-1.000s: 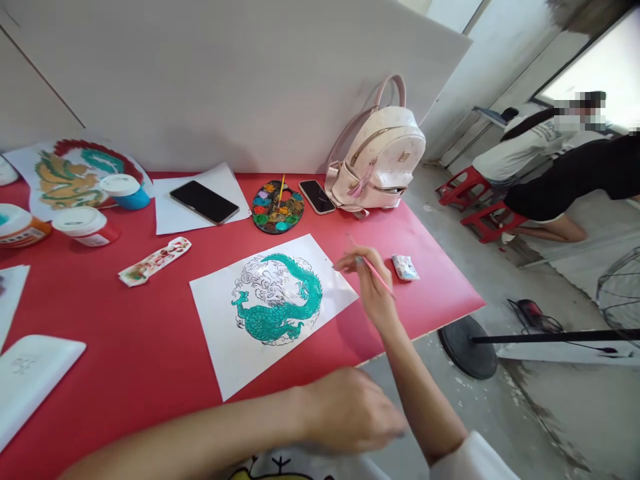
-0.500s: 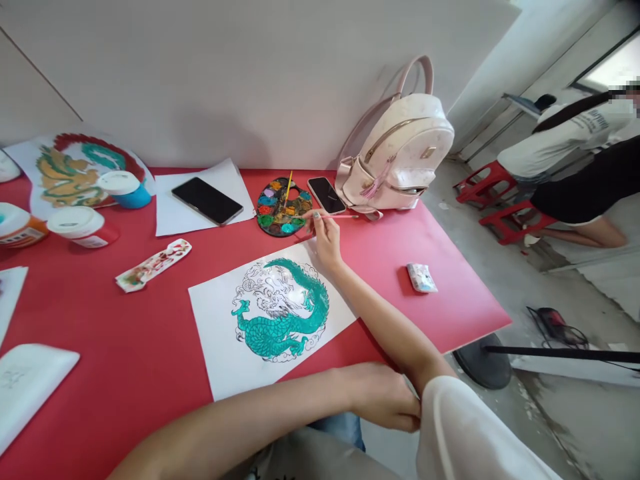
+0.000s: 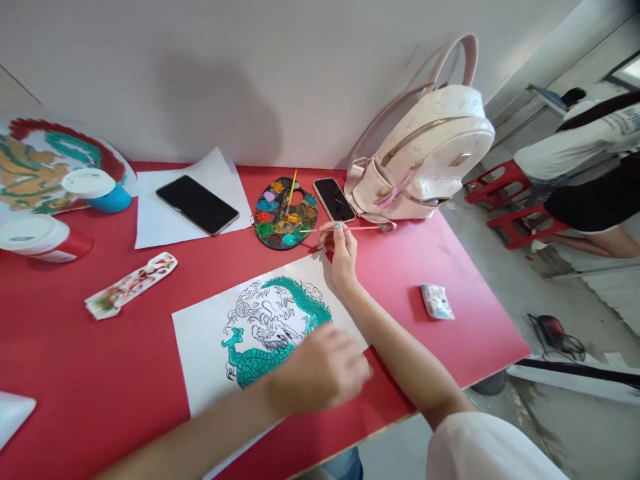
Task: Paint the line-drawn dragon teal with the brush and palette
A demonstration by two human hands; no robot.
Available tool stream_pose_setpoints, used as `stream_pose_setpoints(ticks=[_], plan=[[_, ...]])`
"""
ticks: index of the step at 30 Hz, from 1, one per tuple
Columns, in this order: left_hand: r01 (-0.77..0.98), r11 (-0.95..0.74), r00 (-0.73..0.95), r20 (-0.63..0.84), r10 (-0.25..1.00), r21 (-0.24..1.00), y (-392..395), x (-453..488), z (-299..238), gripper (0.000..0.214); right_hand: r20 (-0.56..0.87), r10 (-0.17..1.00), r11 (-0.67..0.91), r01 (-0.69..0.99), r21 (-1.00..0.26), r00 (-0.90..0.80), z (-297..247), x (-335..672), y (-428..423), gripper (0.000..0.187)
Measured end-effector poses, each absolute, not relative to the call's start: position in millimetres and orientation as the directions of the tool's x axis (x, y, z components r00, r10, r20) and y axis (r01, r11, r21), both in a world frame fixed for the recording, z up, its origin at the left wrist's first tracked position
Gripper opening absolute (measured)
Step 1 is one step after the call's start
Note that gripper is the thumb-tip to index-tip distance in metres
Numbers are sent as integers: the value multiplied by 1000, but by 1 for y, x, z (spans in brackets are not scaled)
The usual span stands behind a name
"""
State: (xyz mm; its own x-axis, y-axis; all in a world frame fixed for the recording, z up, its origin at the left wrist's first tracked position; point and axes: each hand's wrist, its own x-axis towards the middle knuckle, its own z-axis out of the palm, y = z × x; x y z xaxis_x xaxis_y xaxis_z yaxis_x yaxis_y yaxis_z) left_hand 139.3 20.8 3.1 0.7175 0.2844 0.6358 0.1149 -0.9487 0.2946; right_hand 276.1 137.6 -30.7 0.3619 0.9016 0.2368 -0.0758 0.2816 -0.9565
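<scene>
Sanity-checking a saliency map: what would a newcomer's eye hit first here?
Probably the partly green dragon drawing at the near side of the red table, partly hidden by the left hand. Next, likely the pale pink backpack at the table's far right. Left of it is the colorful paint palette, toward which the right hand points a pink brush.

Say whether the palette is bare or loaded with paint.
Loaded: the palette holds patches of paint, red, green and turquoise among them; how deep each is, I cannot tell.
</scene>
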Motion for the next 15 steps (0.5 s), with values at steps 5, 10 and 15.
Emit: stream_pose_setpoints(ticks=[5,10,15], plan=[[675,-580,329,517,790,457,120,89,7,36,245,893,288,-63,-955,377,-27,276,135,44],[886,-303,232,230,945,352,142,56,-5,40,238,916,266,-43,-963,322,-27,276,136,47],[911,-377,365,97,926,167,137,62,-10,45,238,941,254,-38,-966,241,-30,276,138,41]])
